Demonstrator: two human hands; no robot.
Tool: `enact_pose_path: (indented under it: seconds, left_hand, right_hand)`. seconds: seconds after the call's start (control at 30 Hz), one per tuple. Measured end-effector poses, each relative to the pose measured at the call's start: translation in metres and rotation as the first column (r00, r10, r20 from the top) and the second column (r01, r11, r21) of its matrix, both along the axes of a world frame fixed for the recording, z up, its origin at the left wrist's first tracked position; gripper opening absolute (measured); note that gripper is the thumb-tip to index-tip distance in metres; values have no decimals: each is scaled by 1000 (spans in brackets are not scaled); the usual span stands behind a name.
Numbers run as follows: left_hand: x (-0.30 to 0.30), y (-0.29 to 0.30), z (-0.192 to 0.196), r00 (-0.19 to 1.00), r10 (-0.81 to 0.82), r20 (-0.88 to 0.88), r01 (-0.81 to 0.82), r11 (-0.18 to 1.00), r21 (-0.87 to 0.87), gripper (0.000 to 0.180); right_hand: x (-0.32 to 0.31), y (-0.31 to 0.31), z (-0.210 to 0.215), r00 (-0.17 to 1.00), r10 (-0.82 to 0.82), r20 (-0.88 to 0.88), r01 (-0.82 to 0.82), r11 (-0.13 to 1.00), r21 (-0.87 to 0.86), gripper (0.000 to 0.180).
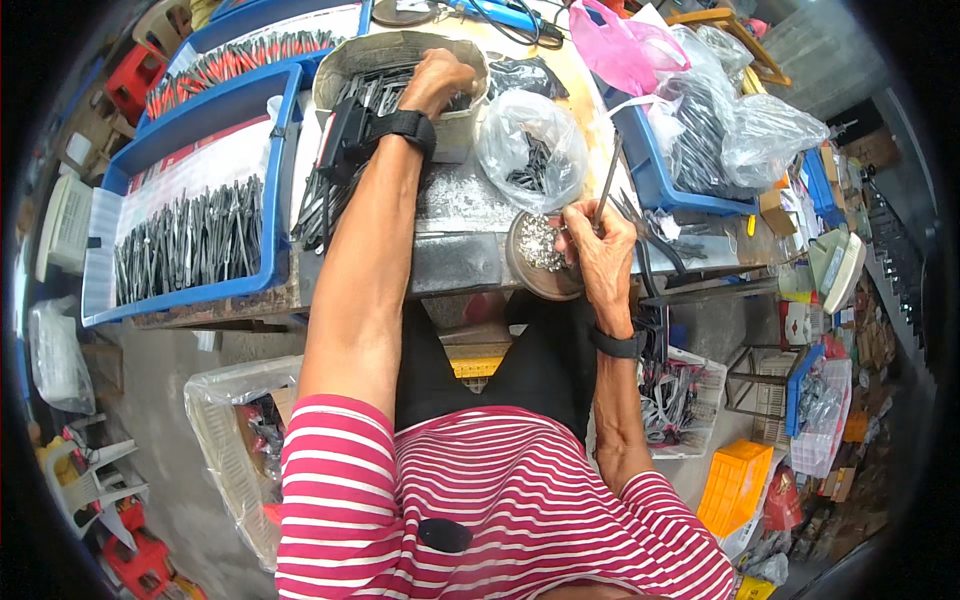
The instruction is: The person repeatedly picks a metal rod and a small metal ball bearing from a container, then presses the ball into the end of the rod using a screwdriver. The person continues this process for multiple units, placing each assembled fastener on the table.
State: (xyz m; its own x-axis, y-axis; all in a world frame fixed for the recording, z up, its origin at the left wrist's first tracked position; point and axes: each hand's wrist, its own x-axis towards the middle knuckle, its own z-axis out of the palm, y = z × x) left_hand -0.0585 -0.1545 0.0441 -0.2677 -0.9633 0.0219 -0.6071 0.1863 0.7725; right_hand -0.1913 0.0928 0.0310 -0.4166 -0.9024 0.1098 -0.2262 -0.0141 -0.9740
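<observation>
My left hand (440, 82) reaches into an open carton (455, 135) of dark slim metal pieces (385, 90). Its fingers curl down among them, and whatever they grip is hidden. Above a round dish (553, 288) at the table's near edge, my right hand (602, 245) is closed around a thin dark metal rod (609, 170) that points up and away. Small shiny silver parts (540, 243) fill the dish, close to my right fingertips. Just beyond it, a clear plastic bag (532, 145) contains more dark pieces.
Blue trays (270, 215) at left hold rows of dark tools (190, 240) and red-handled ones (240, 65). Pliers (660, 235) lie right of my right hand. A blue bin (690, 200) with bagged pieces and a pink bag (625, 50) stand farther right. Crates (235, 395) flank my legs.
</observation>
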Motion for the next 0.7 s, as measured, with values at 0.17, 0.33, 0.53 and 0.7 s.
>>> enact_pose_path:
  seconds: [0.17, 0.33, 0.53, 0.7]
  left_hand:
    - [-7, 2, -7, 992, 130, -2, -130, 989, -67, 28]
    - [-20, -14, -19, 980, 174, 100, -175, 984, 3, 32]
    - [-13, -25, -16, 992, 123, 32, -126, 978, 165, 40]
    - [-7, -14, -7, 996, 88, 2, -88, 988, 127, 38]
  right_hand:
    - [0, 0, 1, 1000, 0, 1, 0, 1000, 20, 15]
    - [0, 3, -3, 999, 2, 50, -4, 1000, 23, 14]
    - [-4, 0, -5, 993, 5, 115, -6, 1000, 2, 14]
    - [-5, -1, -6, 989, 13, 146, -11, 1000, -16, 13]
